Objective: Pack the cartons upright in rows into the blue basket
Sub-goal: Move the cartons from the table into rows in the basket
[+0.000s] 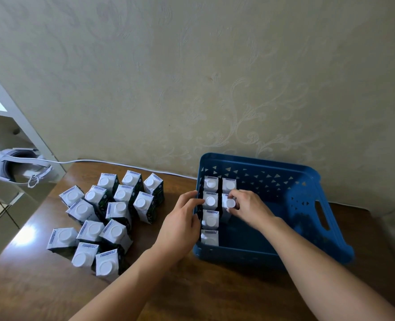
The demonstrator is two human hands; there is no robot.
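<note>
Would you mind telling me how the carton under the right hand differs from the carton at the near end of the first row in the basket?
The carton under the right hand stands in the second row, gripped by the right hand; the near-end carton stands in the first row against the blue basket wall, untouched. The gripped one sits farther back. Both are upright with white caps.

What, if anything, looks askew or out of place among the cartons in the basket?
Mostly tidy. Only the carton in the right hand's grip looks tilted in the blue basket, not yet seated in the second row. The left-wall row stands upright. No spills or damage visible.
</note>
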